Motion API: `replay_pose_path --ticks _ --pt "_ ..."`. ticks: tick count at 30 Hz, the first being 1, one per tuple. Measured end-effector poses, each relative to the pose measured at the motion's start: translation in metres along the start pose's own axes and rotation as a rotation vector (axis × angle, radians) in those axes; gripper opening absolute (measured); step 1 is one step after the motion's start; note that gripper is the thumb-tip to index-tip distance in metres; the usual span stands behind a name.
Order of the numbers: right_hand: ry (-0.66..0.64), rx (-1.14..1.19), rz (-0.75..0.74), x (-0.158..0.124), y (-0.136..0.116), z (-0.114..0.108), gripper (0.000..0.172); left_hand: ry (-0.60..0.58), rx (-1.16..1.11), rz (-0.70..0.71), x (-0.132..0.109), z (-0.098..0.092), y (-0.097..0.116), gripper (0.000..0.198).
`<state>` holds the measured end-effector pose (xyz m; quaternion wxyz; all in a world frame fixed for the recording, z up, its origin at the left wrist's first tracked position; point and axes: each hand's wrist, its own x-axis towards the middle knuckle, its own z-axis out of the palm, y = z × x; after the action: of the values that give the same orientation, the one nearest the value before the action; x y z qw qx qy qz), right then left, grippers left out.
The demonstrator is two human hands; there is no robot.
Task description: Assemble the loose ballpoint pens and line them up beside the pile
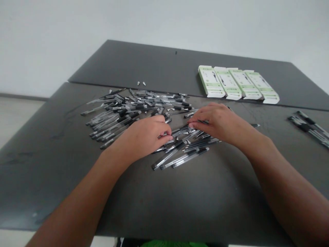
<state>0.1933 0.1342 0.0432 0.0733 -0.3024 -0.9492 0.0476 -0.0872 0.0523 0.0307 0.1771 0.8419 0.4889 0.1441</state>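
Observation:
A large heap of clear-barrelled black pens point(133, 106) lies spread over the dark grey table point(180, 192). My left hand point(146, 135) rests palm down on the near edge of the heap, fingers curled round a few pens. My right hand point(218, 123) lies palm down just to its right, fingertips pinching pens in a smaller bunch point(185, 151) that fans out between and below both hands. The fingertips of the two hands nearly meet over that bunch.
Several flat white-and-green pen boxes point(238, 84) lie side by side at the back right. A few more pens point(309, 128) lie at the right edge. Two small pen caps point(141, 83) sit behind the heap. A second tabletop point(154, 65) adjoins at the back.

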Motion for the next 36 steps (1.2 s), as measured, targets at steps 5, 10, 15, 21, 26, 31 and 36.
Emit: replay_pose_path --ticks 5,10,15,21,26,31,36 --pt "-0.016 0.017 -0.012 0.003 0.005 0.004 0.027 0.003 0.0 0.009 -0.002 0.001 -0.003 0.011" --pt "-0.05 0.018 -0.027 0.006 0.004 0.005 0.028 -0.005 0.003 -0.002 0.0 0.0 -0.005 0.012" --pt "-0.049 0.067 -0.028 0.009 -0.001 0.004 0.024 0.099 0.013 -0.022 0.003 0.0 -0.006 0.021" --pt "-0.003 0.077 -0.023 0.01 -0.003 0.006 0.021 0.201 0.093 -0.028 0.003 0.008 -0.012 0.023" --pt "0.063 0.12 -0.019 0.011 -0.008 0.0 0.018 0.25 0.156 0.006 0.003 0.005 -0.014 0.024" --pt "0.172 0.194 0.072 0.003 -0.019 -0.016 0.019 0.332 0.193 0.071 0.004 -0.001 -0.011 0.024" --pt "0.216 0.309 0.181 -0.019 -0.033 -0.037 0.024 0.389 0.147 0.165 0.002 -0.004 0.006 0.02"
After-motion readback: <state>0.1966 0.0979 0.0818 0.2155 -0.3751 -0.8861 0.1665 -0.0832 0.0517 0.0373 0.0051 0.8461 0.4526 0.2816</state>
